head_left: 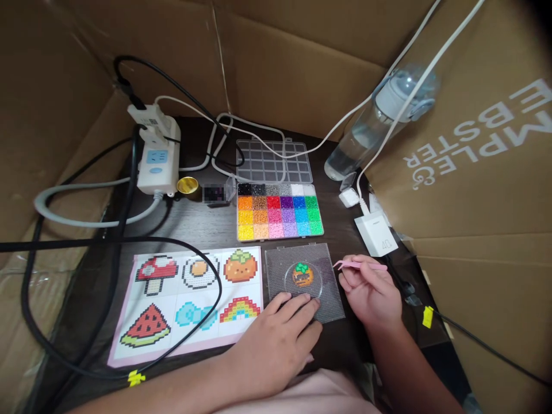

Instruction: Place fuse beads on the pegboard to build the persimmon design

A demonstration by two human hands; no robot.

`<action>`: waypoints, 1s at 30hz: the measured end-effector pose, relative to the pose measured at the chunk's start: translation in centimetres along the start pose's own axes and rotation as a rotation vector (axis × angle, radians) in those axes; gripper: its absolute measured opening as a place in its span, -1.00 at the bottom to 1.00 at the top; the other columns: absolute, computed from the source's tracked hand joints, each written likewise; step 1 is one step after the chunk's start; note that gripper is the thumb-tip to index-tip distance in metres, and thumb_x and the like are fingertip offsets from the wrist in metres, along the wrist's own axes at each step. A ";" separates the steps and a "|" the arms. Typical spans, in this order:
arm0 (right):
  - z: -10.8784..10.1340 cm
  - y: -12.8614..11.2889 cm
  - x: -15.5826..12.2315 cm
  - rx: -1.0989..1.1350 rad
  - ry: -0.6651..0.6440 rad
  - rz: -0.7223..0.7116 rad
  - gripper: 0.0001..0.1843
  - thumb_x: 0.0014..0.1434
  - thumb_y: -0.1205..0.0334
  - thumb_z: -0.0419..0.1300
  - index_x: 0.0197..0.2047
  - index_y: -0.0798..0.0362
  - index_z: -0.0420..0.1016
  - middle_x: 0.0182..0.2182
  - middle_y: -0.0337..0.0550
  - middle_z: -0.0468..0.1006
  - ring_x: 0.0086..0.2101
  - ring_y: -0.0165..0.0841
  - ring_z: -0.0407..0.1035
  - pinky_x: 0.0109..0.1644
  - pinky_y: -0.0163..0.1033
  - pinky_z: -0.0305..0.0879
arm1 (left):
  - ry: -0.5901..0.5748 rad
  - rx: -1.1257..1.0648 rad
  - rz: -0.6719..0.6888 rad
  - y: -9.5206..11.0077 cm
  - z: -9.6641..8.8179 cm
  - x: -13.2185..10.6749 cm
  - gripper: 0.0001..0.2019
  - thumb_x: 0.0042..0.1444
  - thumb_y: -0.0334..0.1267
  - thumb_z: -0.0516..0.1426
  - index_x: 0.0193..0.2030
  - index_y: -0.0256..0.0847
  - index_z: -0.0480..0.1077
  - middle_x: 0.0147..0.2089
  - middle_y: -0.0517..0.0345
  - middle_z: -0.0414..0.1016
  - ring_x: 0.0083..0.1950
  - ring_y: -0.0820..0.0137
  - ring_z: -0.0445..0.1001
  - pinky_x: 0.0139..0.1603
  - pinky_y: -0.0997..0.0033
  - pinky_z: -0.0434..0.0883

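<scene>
My left hand [282, 336] lies flat with fingers extended over the front edge of a clear pegboard [276, 273]. Its fingertips reach the rim of a clear round disc [318, 284] on the board. Inside that outline sits a small persimmon of orange, green and dark beads [303, 278]. My right hand [373, 290], just right of the board, grips pink tweezers [352, 264]; their tips point left, above the board's right edge. Behind the board, a compartment box [280, 213] holds fuse beads sorted by colour. A pattern sheet [190, 345] with pixel pictures lies left of my left hand.
A water bottle [356, 138] leans at the back right, near a white charger [376, 233]. At left stands a power strip [158, 164] with cables; a black cable [221, 282] loops over the sheet. A gold lid [187, 185] sits nearby. Cardboard walls [276, 63] surround the table.
</scene>
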State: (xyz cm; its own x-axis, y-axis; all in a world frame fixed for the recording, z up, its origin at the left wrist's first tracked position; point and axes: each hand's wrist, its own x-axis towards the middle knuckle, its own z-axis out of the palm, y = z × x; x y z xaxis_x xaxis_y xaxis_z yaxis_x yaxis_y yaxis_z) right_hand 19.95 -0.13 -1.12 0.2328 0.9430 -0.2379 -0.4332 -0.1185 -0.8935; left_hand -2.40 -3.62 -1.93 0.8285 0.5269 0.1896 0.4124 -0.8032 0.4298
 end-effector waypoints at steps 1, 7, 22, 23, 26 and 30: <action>0.5 -0.3 0.3 -0.050 -0.016 -0.027 -0.87 0.04 0.16 0.40 -0.31 -0.02 0.67 -0.40 -0.12 0.62 -0.58 -0.48 0.29 -0.57 -0.33 0.26 | 0.003 0.006 0.001 0.0 0.1 -0.1 -0.61 0.25 -0.06 0.22 0.11 -0.23 0.38 0.32 -0.06 0.30 0.31 0.11 0.25 0.27 0.06 0.14; 6.1 -2.3 2.9 -0.426 -0.082 -0.408 -0.89 0.12 0.24 0.37 -0.25 0.00 0.69 -0.27 -0.09 0.66 -0.45 -0.39 0.50 -0.44 -0.29 0.50 | 0.043 0.098 0.025 -0.2 0.8 -0.6 -0.57 0.27 0.05 0.17 0.12 -0.19 0.37 0.33 0.00 0.28 0.32 0.17 0.23 0.30 0.11 0.11; 12.0 2.6 6.4 -0.662 -0.259 -0.425 -0.88 0.13 0.32 0.30 -0.28 0.07 0.70 -0.35 -0.10 0.72 -0.38 -0.33 0.62 -0.26 -0.30 0.61 | 0.237 0.184 0.050 -0.7 1.9 -0.4 -0.75 0.35 -0.04 0.09 -0.03 -0.10 0.47 0.20 0.12 0.43 0.20 0.27 0.33 0.21 0.22 0.18; 11.9 2.7 6.4 -0.645 -0.252 -0.396 -0.88 0.13 0.31 0.30 -0.28 0.07 0.70 -0.36 -0.11 0.72 -0.39 -0.33 0.62 -0.28 -0.31 0.61 | 0.239 0.186 0.049 -0.7 1.9 -0.4 -0.76 0.35 -0.05 0.09 -0.03 -0.10 0.47 0.19 0.13 0.44 0.20 0.27 0.34 0.21 0.23 0.19; 11.9 2.8 6.5 -0.616 -0.242 -0.334 -0.89 0.12 0.28 0.31 -0.30 0.07 0.70 -0.37 -0.10 0.72 -0.43 -0.34 0.61 -0.33 -0.31 0.61 | 0.255 0.193 0.042 -0.6 2.2 -0.3 -0.77 0.36 -0.07 0.08 -0.04 -0.09 0.48 0.18 0.15 0.45 0.18 0.29 0.35 0.22 0.23 0.19; 12.1 2.9 6.6 -0.615 -0.223 -0.307 -0.89 0.10 0.25 0.33 -0.32 0.07 0.69 -0.39 -0.08 0.71 -0.44 -0.32 0.61 -0.35 -0.29 0.62 | 0.276 0.190 0.025 -0.5 2.7 -0.4 -0.78 0.39 -0.12 0.04 -0.05 -0.07 0.49 0.19 0.17 0.44 0.20 0.30 0.34 0.24 0.22 0.17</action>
State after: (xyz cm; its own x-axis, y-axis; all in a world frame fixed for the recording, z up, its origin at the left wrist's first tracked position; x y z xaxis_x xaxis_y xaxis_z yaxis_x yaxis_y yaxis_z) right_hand 9.69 9.51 -0.67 0.0539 0.9951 0.0833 0.2067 0.0705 -0.9759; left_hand -1.92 -4.15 -4.59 0.7164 0.5406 0.4411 0.4780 -0.8408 0.2541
